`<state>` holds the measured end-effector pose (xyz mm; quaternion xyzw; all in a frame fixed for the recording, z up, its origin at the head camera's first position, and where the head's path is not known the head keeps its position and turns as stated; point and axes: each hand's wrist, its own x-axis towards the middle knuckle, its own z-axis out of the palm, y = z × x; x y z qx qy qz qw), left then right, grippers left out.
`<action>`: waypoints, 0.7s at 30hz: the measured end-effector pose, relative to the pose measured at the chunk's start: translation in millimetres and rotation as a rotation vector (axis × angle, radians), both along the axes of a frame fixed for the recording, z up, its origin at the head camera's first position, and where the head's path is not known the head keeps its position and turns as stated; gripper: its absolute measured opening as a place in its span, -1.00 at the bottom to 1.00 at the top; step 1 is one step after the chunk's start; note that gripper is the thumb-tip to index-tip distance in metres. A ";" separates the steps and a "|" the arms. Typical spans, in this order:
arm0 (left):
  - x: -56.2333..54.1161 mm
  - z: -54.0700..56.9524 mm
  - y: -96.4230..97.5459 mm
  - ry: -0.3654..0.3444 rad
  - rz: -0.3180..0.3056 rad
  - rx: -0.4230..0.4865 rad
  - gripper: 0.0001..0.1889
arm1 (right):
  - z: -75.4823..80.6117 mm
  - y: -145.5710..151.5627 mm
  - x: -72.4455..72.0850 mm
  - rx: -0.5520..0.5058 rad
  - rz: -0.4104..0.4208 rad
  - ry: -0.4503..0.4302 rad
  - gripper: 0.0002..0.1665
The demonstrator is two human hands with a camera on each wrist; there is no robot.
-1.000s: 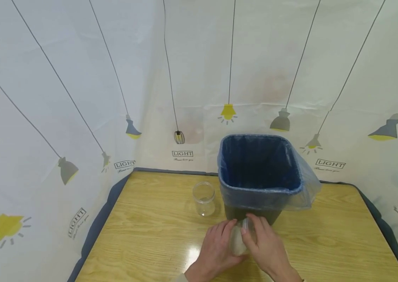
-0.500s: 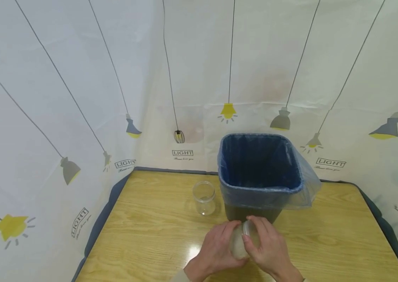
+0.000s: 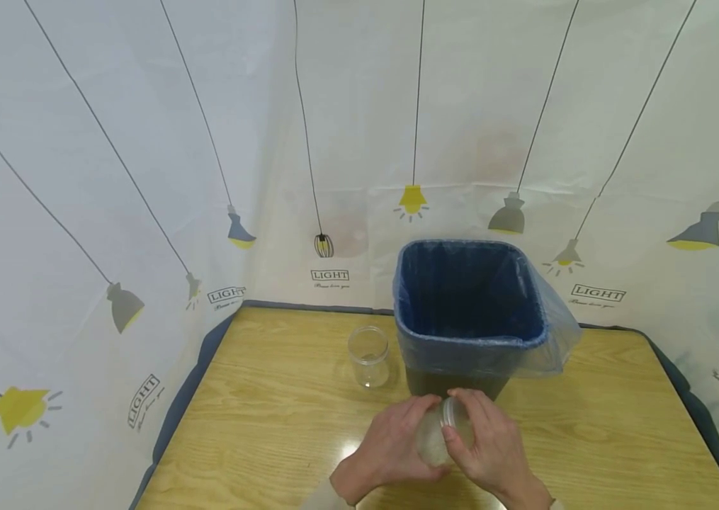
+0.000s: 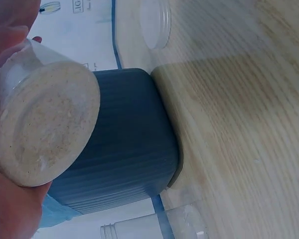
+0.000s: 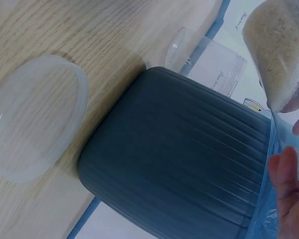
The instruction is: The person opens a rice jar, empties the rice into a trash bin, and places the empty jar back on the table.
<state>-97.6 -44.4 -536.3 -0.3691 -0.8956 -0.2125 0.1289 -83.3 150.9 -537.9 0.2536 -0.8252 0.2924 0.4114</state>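
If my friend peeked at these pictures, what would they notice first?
Probably the big dark bin with its blue bag, standing toward the back of the table. In front of it, the left hand and right hand hold a tilted jar of pale grains. Little lamps drawn on the backdrop behind catch the eye too.

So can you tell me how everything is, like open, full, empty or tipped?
Held jar: tipped, pale grains inside; can't tell if it's open
Left hand: gripping the held jar's body
Right hand: holding the held jar's rim end
Other jar: upright, open, looks empty
Lid: lying loose on the table
Bin: upright, open
Blue bag: lining the bin, folded over its rim
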 end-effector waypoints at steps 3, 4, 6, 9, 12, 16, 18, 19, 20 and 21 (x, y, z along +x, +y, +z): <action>-1.5 4.1 -1.7 -0.055 -0.016 -0.016 0.02 | -0.2 0.0 -1.3 -0.003 0.012 0.018 -0.27; -2.1 4.9 -2.1 -0.066 -0.024 -0.014 0.02 | -0.3 0.0 -1.7 -0.003 0.016 0.023 -0.27; -3.2 5.6 -2.8 -0.077 -0.037 -0.009 0.02 | -0.3 0.2 -2.3 -0.005 0.028 0.032 -0.27; -4.7 4.9 -3.5 -0.089 -0.055 0.011 0.00 | 0.0 0.9 -3.0 -0.001 0.045 0.037 -0.29; -5.7 2.4 -4.3 -0.095 -0.067 0.024 -0.02 | -1.0 1.3 -4.0 0.006 0.067 0.039 -0.30; -7.5 -0.9 -4.9 -0.117 -0.085 0.041 -0.03 | -3.0 1.5 -5.5 0.007 0.094 0.051 -0.31; -8.6 -1.2 -5.0 -0.134 -0.094 0.046 -0.04 | -3.9 1.7 -6.0 0.005 0.104 0.063 -0.30; -9.0 -1.4 -5.3 -0.143 -0.100 0.048 -0.05 | -4.1 1.8 -6.2 0.005 0.109 0.068 -0.31; -9.5 -1.3 -5.6 -0.151 -0.106 0.049 -0.06 | -4.2 1.9 -6.3 0.005 0.113 0.073 -0.31; -10.0 -1.0 -5.6 -0.165 -0.113 0.051 -0.06 | -4.4 2.1 -6.4 0.005 0.119 0.079 -0.31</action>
